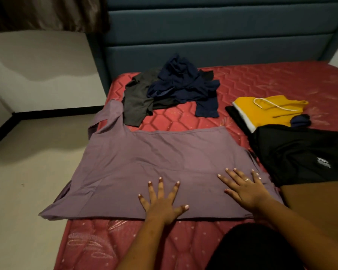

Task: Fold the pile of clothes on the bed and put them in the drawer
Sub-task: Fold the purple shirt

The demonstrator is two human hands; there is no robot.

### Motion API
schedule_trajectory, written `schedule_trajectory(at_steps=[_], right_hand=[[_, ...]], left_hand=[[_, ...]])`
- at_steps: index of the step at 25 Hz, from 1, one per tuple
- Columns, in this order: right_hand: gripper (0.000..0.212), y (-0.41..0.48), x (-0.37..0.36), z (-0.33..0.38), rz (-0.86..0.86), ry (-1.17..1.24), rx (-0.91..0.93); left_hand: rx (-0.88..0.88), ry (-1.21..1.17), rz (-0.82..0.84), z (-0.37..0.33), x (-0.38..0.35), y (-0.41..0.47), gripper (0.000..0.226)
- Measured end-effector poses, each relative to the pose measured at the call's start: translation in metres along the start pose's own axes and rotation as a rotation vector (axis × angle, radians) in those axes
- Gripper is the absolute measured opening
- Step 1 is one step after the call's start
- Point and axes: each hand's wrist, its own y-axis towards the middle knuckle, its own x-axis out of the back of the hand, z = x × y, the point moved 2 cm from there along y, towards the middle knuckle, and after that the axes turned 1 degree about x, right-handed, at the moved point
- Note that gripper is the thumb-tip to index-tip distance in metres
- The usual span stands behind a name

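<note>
We read this as the smoothing step before the first fold. The purple top [154, 162] lies spread flat across the near left corner of the bed [261, 82], its left side hanging over the bed's left edge above the floor [27, 152]. The left hand [164, 199] and the right hand [244, 188] both lie flat on its lower part, apart from each other, fingers straight and fanned, gripping nothing. The left is at the middle of the hem, the right near the top's right edge.

To do it well, we would first draw the overhanging side back onto the bed, since hanging cloth is likely to drag the rest askew once a fold is lifted. Then we would sweep both palms outward from the middle so the faint creases run off the sides. The fabric looks thin and limp, so one palm should pin while the other folds.

The unfolded pile [176, 88] of navy and grey clothes lies toward the headboard [203, 36], just beyond the top's strap. A folded yellow garment [267, 114] rests toward the bed's right side, and a black garment [297, 152] lies just beside the top's right edge. The drawer is not in view.

For writing, we find only a small white print [324, 162] on the black garment, too blurred to read
</note>
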Motion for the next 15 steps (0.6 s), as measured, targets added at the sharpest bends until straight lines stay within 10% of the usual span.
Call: schedule_trajectory(at_steps=[15], right_hand=[[0.102,-0.061,-0.015,-0.012,-0.073,-0.076,0.048]], left_hand=[[-0.158,0.267,-0.317,0.043,-0.014,-0.046,0.091]])
